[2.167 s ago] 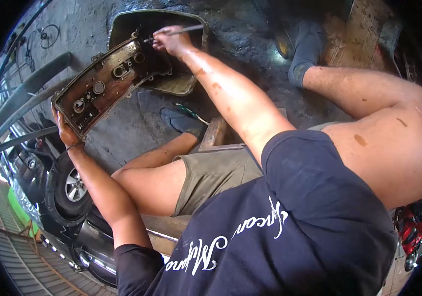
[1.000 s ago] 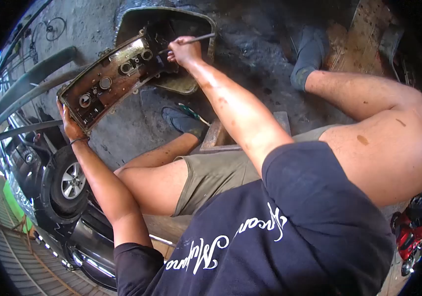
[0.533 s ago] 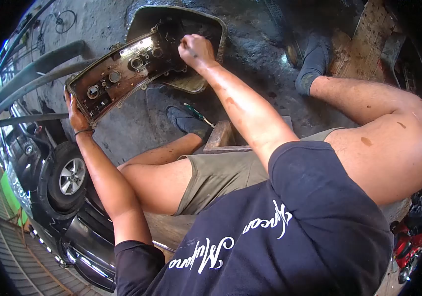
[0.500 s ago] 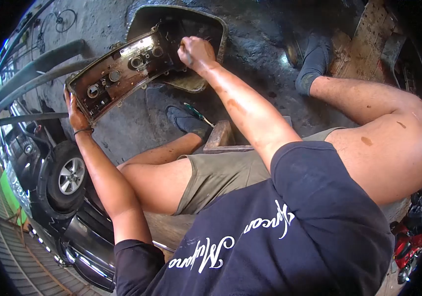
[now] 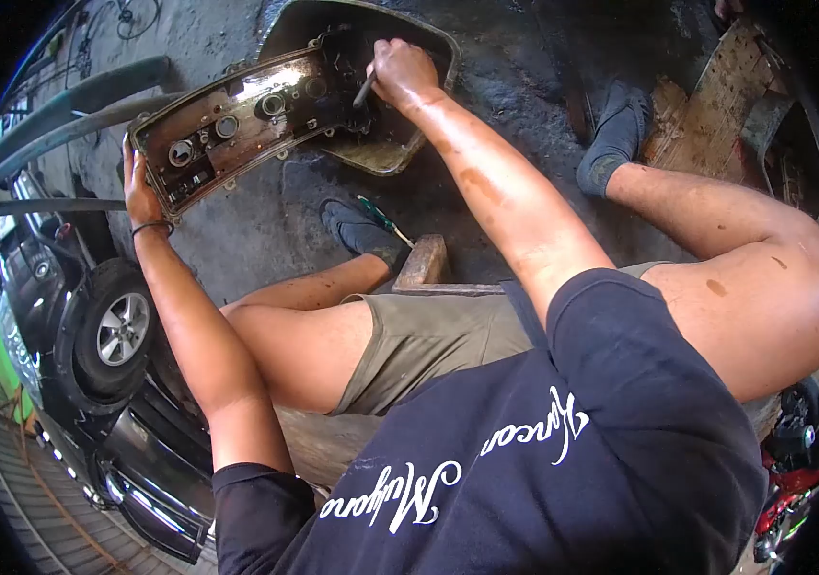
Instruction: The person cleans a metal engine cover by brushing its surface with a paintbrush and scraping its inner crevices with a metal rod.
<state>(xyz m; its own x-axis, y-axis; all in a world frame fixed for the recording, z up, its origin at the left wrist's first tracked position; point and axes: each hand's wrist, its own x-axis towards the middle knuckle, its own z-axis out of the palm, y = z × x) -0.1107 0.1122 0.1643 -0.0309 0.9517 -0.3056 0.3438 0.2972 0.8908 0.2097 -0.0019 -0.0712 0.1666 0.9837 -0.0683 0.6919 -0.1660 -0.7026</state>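
A long, oily metal engine cover (image 5: 248,115), open side up, is tilted with its far end over a dark tub (image 5: 371,158). My left hand (image 5: 141,192) grips the cover's near left end, fingers along its outer edge. Over the tub, just right of the cover's far end, my right hand (image 5: 402,75) is closed round a thin dark tool (image 5: 364,93), whose lower end points toward the cover. The tool's tip is hard to make out against the dark metal. Round ports and brown residue show inside the cover.
A wooden stool or block (image 5: 424,264) stands between my legs. Near my left foot (image 5: 357,230) lies a green-handled brush (image 5: 382,218). Curved dark bars (image 5: 74,105) and a black vehicle's wheel (image 5: 122,329) are at the left. A wooden board (image 5: 711,105) lies upper right; a red motorcycle (image 5: 793,489) stands lower right.
The cover and both hands have shifted right and slightly up in view, along with the tub. The cover lies more level, and my right hand has turned, its tool now pointing down-left.
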